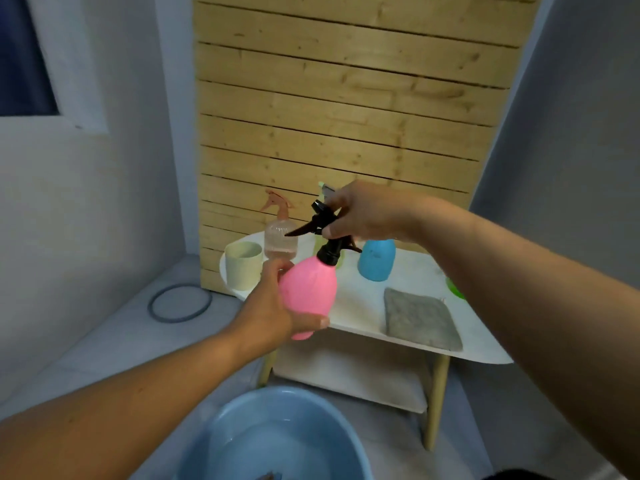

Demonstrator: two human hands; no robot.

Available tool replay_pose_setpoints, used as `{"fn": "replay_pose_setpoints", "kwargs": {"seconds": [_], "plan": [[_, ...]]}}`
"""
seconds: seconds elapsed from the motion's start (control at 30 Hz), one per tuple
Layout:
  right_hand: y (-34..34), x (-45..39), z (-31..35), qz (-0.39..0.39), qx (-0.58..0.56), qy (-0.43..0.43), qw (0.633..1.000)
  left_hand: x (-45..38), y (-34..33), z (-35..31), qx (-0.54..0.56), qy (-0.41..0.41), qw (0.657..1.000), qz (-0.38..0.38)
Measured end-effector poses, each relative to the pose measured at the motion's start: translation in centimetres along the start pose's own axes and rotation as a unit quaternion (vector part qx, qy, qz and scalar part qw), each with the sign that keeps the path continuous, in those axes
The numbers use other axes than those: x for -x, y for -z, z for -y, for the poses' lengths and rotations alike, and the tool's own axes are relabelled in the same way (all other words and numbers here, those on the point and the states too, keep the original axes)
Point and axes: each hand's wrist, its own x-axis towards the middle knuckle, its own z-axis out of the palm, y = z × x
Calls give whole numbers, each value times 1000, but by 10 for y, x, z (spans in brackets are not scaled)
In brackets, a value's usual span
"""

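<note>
I hold a pink spray bottle (310, 292) tilted in the air in front of a small white table (360, 317). My left hand (273, 306) grips its round body from the left and below. My right hand (363, 213) grips the black trigger head (322, 225) at the top, its fingers curled round it. The black nozzle points up and to the left.
On the table stand a clear bottle with a pink sprayer (280, 233), a cream cup (243, 265), a blue bottle (376, 259), a partly hidden green bottle (325, 192) and a grey cloth (420, 318). A blue basin (270, 438) with water sits on the floor below. A wooden slat panel (346, 109) stands behind.
</note>
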Motion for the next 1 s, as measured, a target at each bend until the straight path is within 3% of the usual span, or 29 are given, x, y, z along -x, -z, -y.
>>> {"fn": "replay_pose_setpoints", "kwargs": {"seconds": [0.17, 0.3, 0.53, 0.77, 0.93, 1.0], "plan": [[-73, 13, -16, 82, -163, -43, 982, 39, 16, 39, -58, 10, 998, -2], [-125, 22, -34, 86, -275, -82, 954, 58, 31, 65, -100, 12, 994, 40], [-147, 25, -54, 110, -281, -76, 950, 65, 46, 80, 14, 72, 985, 154], [-149, 20, -64, 113, -379, -185, 900, 60, 50, 77, 185, 131, 965, 134], [-152, 19, -64, 103, -418, -242, 869, 61, 49, 73, 66, 107, 982, 138], [-153, 20, -66, 96, -432, -231, 866, 63, 46, 71, 122, 134, 975, 128]]}}
